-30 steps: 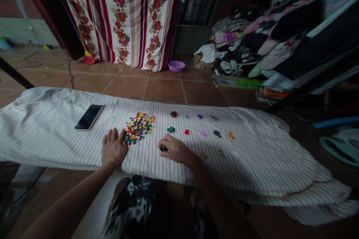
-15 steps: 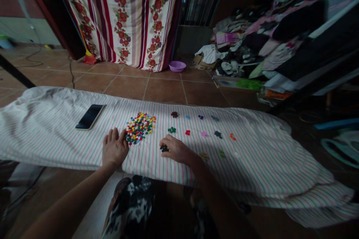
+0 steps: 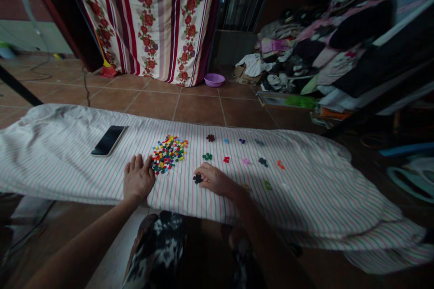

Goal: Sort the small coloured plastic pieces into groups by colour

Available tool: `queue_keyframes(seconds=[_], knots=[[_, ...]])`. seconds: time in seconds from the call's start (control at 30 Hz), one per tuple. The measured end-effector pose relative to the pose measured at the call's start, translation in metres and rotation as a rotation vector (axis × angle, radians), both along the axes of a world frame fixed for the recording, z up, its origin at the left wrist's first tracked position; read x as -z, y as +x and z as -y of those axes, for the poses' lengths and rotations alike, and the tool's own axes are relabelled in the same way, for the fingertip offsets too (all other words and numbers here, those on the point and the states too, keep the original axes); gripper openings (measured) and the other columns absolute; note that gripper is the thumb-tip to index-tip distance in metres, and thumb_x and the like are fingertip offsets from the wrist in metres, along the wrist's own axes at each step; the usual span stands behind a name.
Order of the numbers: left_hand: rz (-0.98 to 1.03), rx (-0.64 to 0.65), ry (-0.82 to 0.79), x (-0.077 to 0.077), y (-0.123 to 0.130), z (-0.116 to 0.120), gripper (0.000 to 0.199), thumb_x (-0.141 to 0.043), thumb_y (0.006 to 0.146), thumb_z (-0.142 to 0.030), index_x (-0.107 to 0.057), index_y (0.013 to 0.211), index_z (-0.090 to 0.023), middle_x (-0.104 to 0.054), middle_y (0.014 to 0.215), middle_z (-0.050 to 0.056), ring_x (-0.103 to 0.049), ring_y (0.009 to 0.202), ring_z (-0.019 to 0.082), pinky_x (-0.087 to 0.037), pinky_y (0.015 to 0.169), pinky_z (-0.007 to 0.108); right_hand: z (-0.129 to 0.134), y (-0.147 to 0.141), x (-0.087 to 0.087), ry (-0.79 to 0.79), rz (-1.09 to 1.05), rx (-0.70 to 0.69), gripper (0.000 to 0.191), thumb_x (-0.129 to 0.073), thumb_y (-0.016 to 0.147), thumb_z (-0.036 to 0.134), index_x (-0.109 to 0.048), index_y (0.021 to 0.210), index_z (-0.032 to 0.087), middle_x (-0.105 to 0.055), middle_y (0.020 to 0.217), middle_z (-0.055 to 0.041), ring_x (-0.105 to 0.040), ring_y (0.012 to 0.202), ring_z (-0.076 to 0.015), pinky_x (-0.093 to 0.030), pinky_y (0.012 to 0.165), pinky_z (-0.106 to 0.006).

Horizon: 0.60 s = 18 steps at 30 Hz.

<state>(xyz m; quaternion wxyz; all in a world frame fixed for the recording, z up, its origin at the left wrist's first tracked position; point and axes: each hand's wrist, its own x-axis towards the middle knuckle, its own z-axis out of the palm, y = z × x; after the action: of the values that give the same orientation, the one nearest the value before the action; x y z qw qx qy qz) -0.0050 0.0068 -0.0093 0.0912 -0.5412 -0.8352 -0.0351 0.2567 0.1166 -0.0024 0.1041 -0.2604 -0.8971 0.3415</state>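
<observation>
A heap of small mixed-colour pieces (image 3: 169, 153) lies on the striped cloth (image 3: 315, 189). My left hand (image 3: 138, 178) rests flat on the cloth, fingers apart, its thumb side at the heap's left edge. To the right, my right hand (image 3: 213, 179) is over a small black cluster (image 3: 197, 179), with its fingertips at the cluster's right side; whether a piece is pinched is too small to tell. Small single-colour groups stand apart beyond it: brown (image 3: 210, 137), green (image 3: 207, 156), red (image 3: 226, 160), pink (image 3: 246, 161), dark grey (image 3: 263, 162), orange (image 3: 280, 165) and lime (image 3: 267, 184).
A phone (image 3: 108, 140) lies on the cloth left of the heap. On the tiled floor behind are a purple basin (image 3: 214, 80) and a floral curtain (image 3: 162, 22). Clothes (image 3: 305, 49) are piled at the right. My knees are below the front edge.
My right hand has shifted slightly, uncovering more of the black cluster. My left hand keeps its place.
</observation>
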Motion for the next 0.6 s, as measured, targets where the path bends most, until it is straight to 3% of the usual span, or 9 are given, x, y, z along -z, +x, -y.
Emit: queue_keyframes(seconds=[0.6], knots=[[0.036, -0.009, 0.004, -0.0001, -0.0001, -0.0001, 0.05, -0.035, 0.092, -0.027, -0.049, 0.14, -0.021, -0.044, 0.146, 0.016, -0.037, 0.137, 0.031, -0.03, 0.111, 0.046, -0.0033, -0.0055, -0.0059, 0.08, 0.055, 0.0, 0.029, -0.069, 0.079, 0.022, -0.065, 0.107, 0.016, -0.061, 0.099, -0.0063, -0.057, 0.08, -0.0162, -0.048, 0.076, -0.03]])
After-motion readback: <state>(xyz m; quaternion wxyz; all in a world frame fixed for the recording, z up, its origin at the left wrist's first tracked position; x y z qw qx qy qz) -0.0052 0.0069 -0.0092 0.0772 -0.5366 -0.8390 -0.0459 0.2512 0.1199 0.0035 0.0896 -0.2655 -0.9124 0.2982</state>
